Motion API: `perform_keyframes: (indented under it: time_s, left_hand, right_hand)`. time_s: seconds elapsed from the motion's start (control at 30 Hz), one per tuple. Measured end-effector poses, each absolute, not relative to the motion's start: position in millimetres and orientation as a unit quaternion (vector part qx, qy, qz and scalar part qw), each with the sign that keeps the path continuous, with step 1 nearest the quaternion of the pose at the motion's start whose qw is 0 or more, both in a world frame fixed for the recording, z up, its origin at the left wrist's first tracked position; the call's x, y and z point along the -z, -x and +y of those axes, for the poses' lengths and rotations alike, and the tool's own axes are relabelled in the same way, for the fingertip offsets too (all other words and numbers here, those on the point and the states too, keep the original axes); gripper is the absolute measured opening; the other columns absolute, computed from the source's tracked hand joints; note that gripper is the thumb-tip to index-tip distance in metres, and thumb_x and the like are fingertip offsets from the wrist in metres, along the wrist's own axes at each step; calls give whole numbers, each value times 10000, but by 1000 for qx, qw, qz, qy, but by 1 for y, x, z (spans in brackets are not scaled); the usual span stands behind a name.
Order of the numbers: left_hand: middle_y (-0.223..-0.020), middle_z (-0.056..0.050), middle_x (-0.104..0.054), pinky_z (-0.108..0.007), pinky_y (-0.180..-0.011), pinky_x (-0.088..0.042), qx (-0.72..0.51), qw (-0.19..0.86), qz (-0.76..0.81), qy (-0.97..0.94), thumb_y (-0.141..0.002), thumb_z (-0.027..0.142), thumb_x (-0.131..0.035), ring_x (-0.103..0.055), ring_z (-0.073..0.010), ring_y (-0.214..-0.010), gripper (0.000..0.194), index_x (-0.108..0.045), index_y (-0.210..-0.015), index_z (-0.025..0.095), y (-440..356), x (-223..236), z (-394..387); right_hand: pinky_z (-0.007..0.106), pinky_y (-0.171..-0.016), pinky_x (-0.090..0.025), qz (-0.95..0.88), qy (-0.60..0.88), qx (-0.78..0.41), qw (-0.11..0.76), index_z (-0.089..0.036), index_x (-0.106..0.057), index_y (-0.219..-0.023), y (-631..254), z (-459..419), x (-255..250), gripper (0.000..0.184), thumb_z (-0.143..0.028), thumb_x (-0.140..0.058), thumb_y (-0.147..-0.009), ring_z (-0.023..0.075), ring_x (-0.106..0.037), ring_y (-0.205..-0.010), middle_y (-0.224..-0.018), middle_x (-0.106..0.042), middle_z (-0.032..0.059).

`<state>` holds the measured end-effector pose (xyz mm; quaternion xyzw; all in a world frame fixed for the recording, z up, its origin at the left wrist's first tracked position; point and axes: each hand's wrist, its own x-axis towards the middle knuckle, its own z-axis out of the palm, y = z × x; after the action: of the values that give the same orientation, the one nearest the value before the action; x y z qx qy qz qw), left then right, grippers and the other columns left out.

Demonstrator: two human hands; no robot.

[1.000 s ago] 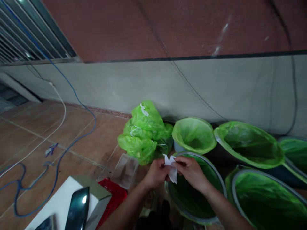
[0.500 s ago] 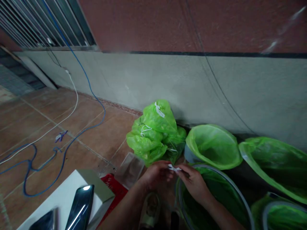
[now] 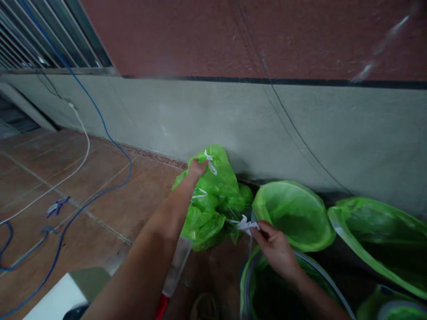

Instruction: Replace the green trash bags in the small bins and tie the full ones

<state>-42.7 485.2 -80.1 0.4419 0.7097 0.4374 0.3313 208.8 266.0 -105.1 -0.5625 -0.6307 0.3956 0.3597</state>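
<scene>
My left hand [image 3: 197, 169] reaches out to the upper green plastic bag [image 3: 223, 175], right beside its white tie [image 3: 211, 162]. Its fingers are mostly hidden behind the hand, so I cannot tell whether they grip the bag. Between the thumb and fingers of my right hand [image 3: 273, 244] is a crumpled white strip [image 3: 246, 225]; it is held above the near bin's rim. More tied green bags [image 3: 203, 222] are heaped under the upper one, against the wall.
Green-lined bins stand to the right: a rear one [image 3: 293, 218], a far-right one [image 3: 376, 235] and a near one [image 3: 276, 289]. A white box [image 3: 50, 298] is at lower left. A blue hose [image 3: 100, 193] and white cable [image 3: 66, 178] cross the tiled floor.
My left hand has left the white strip and stretched forward to the upper green bag. My right hand keeps the strip. The view has shifted slightly to the right.
</scene>
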Motion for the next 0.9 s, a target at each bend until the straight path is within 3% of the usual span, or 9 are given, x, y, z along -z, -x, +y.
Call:
perform_keyframes:
  time_s: [0.1,0.2,0.3,0.4,0.5,0.63,0.77,0.83,0.9]
  left_hand:
    - [-637,-21,-603,-236,-552,-415,-435,354,705,-433,-737,151,-638,-538,-117,-562,93,-655,-805,91,30,99,478]
    - [-629,9,-588,-214,-530,-426,-430,397,683,-438,-765,171,-600,-525,-94,-530,90,-651,-819,121,20,114,449]
    - [-880,-17,-661,-212,-584,-474,-457,434,619,-469,-736,221,-656,-592,-97,-637,254,-647,-981,154,28,114,419]
    - [-1161,-64,-629,-232,-645,-492,-501,363,626,-475,-765,292,-649,-636,-123,-752,494,-538,-1236,194,58,108,397]
    - [-1133,-128,-649,-285,-726,-492,-396,242,748,-474,-813,401,-605,-660,-198,-849,538,-507,-1275,145,91,114,374]
    - [-1219,-214,-604,-376,-857,-463,-162,133,844,-493,-721,501,-682,-585,-340,-1114,678,-533,-1261,118,112,143,341]
    - [-964,-145,-710,-332,-764,-470,-133,177,850,-478,-768,343,-622,-658,-303,-952,293,-682,-990,162,118,166,313]
    - [-823,-85,-723,-288,-704,-471,-229,247,820,-463,-767,300,-598,-673,-240,-814,177,-697,-848,178,121,171,298]
    - [-814,-49,-724,-267,-709,-482,-349,294,773,-441,-747,311,-611,-660,-197,-775,165,-697,-809,185,123,174,280]
  right_hand:
    - [270,-647,-446,-619,583,-411,329,-181,-663,-862,-208,273,109,293,-422,-497,-868,176,-590,-689,-756,-658,31]
    - [270,-529,-389,-612,618,-407,278,-189,-647,-830,-210,281,114,309,-448,-480,-848,159,-523,-536,-612,-610,3]
    - [274,-501,-351,-631,629,-386,241,-200,-624,-780,-213,287,119,289,-441,-471,-823,155,-498,-487,-549,-567,-8]
    - [275,-507,-347,-646,623,-373,234,-209,-602,-745,-208,291,124,261,-419,-460,-808,158,-509,-495,-557,-575,2]
    - [275,-520,-347,-664,611,-362,235,-215,-581,-718,-196,291,129,231,-381,-448,-807,160,-514,-507,-563,-584,10]
    - [273,-544,-350,-704,577,-348,224,-212,-584,-720,-177,288,136,198,-329,-452,-811,163,-542,-550,-618,-618,27]
    - [274,-539,-340,-718,571,-342,204,-206,-595,-725,-167,285,141,209,-318,-447,-822,156,-527,-529,-615,-612,26]
    - [280,-553,-356,-715,576,-343,199,-198,-614,-745,-164,283,143,222,-315,-443,-824,162,-541,-543,-634,-626,36]
    - [283,-567,-379,-705,580,-354,205,-186,-647,-828,-161,281,142,239,-301,-438,-823,168,-562,-566,-678,-654,45]
